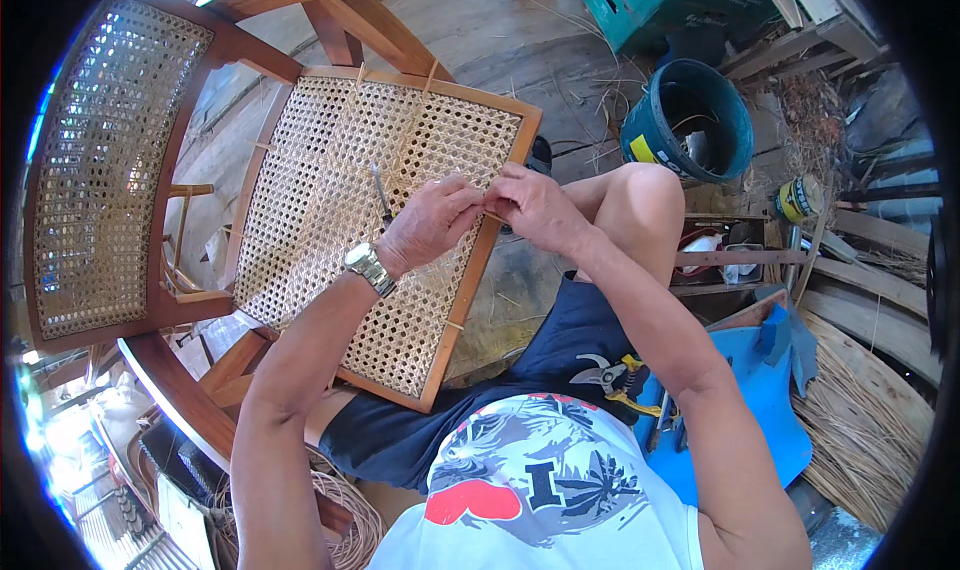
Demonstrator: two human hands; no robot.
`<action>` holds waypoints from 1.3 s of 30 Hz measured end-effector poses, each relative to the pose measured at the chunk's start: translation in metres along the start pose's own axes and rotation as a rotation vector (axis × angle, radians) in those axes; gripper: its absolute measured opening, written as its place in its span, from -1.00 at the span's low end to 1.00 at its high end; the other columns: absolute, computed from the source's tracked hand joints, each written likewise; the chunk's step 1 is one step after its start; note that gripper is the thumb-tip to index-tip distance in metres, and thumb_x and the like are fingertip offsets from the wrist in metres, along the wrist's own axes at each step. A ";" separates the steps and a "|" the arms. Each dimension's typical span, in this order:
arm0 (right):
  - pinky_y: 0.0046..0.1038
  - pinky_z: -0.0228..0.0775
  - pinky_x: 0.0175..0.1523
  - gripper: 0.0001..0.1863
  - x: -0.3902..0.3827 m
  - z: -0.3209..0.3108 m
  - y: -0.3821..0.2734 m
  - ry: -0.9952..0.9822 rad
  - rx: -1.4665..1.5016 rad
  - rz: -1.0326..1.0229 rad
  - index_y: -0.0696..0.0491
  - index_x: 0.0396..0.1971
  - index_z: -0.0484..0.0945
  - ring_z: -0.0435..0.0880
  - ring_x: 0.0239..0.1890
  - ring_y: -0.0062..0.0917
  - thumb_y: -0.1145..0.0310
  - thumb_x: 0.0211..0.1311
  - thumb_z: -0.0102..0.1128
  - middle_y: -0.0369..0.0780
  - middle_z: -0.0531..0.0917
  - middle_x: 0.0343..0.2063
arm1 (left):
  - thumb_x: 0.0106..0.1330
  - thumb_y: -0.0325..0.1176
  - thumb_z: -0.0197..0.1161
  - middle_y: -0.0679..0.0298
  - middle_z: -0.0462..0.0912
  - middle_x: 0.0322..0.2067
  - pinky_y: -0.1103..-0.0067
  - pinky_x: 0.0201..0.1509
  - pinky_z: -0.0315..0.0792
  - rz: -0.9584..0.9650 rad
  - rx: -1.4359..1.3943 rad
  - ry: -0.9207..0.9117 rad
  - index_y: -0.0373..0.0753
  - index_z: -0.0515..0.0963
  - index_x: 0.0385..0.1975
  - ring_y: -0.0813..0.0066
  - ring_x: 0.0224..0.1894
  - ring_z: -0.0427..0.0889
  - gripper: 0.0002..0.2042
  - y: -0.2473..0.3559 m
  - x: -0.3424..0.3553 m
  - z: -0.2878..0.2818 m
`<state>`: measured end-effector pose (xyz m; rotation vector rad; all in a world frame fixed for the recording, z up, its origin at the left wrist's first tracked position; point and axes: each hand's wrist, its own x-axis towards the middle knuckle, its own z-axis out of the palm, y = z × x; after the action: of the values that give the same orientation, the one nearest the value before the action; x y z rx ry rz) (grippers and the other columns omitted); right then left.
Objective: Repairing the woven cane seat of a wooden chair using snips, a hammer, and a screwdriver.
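Note:
A wooden chair (pixel 432 378) with a woven cane seat (pixel 330 185) lies across in front of me. At the seat's right frame rail, my left hand (pixel 435 220) and my right hand (pixel 535 208) meet, fingertips pinched close together. Whatever is between them is too small to make out. A thin metal-shafted tool (pixel 379 185) shows beside my left hand over the cane; whether that hand holds it, I cannot tell. Loose cane ends (pixel 430 75) stick up at the seat's far rail. The woven cane backrest (pixel 120 170) stands at the left.
Pruning shears (pixel 600 373) with yellow handles rest by a blue plastic seat (pixel 775 440) at my right. Beyond my knee stand a dark green bucket (pixel 655 120) and a green crate (pixel 625 10). Cane strips (pixel 850 420) lie far right; a cane coil (pixel 350 510) lies lower left.

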<state>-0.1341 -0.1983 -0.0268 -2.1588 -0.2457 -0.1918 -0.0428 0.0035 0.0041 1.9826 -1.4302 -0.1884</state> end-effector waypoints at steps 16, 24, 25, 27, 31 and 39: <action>-0.66 0.46 -0.16 -0.55 -0.002 -0.019 0.029 -0.052 0.723 0.445 0.11 0.18 0.45 0.49 -0.31 -0.77 0.53 0.31 0.29 -0.38 0.50 -0.34 | 0.27 -0.40 0.21 0.08 0.49 -0.41 0.21 -0.22 0.50 -0.019 0.089 -0.369 -0.31 0.48 -0.42 0.02 -0.33 0.61 -0.88 0.002 0.031 -0.017; -0.66 0.46 -0.21 -0.55 -0.003 -0.016 0.031 -0.033 0.745 0.427 0.09 0.19 0.44 0.49 -0.34 -0.76 0.53 0.32 0.27 -0.38 0.50 -0.36 | 0.24 -0.42 0.20 0.06 0.53 -0.40 0.22 -0.20 0.51 -0.070 0.134 -0.389 -0.32 0.49 -0.45 0.05 -0.32 0.63 -0.89 0.007 0.038 -0.014; -0.63 0.47 -0.23 -0.56 -0.003 -0.015 0.031 -0.023 0.747 0.418 0.11 0.16 0.44 0.50 -0.35 -0.74 0.52 0.29 0.28 -0.37 0.51 -0.38 | 0.24 -0.42 0.19 0.06 0.53 -0.40 0.21 -0.19 0.51 -0.101 0.132 -0.389 -0.32 0.50 -0.44 0.05 -0.31 0.63 -0.90 0.008 0.037 -0.014; -0.59 0.49 -0.24 -0.57 -0.004 -0.016 0.030 -0.013 0.751 0.409 0.14 0.12 0.45 0.51 -0.37 -0.72 0.51 0.27 0.28 -0.36 0.51 -0.39 | 0.23 -0.43 0.19 0.06 0.54 -0.39 0.21 -0.19 0.52 -0.133 0.131 -0.392 -0.33 0.50 -0.44 0.04 -0.30 0.63 -0.90 0.010 0.036 -0.013; -0.60 0.49 -0.25 -0.57 -0.003 -0.016 0.030 -0.016 0.751 0.412 0.12 0.12 0.45 0.50 -0.37 -0.73 0.51 0.26 0.28 -0.36 0.51 -0.40 | 0.24 -0.43 0.20 0.09 0.57 -0.38 0.25 -0.19 0.57 -0.075 0.259 -0.417 -0.33 0.54 -0.41 0.08 -0.29 0.65 -0.91 0.016 0.039 -0.010; -0.62 0.48 -0.26 -0.57 -0.003 -0.012 0.036 0.004 0.743 0.404 0.10 0.10 0.46 0.51 -0.39 -0.73 0.51 0.24 0.30 -0.36 0.51 -0.42 | 0.29 -0.45 0.20 0.12 0.58 -0.30 0.31 -0.12 0.61 -0.229 0.609 -0.623 -0.32 0.56 -0.18 0.11 -0.18 0.69 -0.85 0.044 0.047 0.016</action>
<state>-0.1291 -0.2288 -0.0493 -1.4261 0.1175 0.1169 -0.0666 -0.0526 0.0300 2.7528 -1.7810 -0.5678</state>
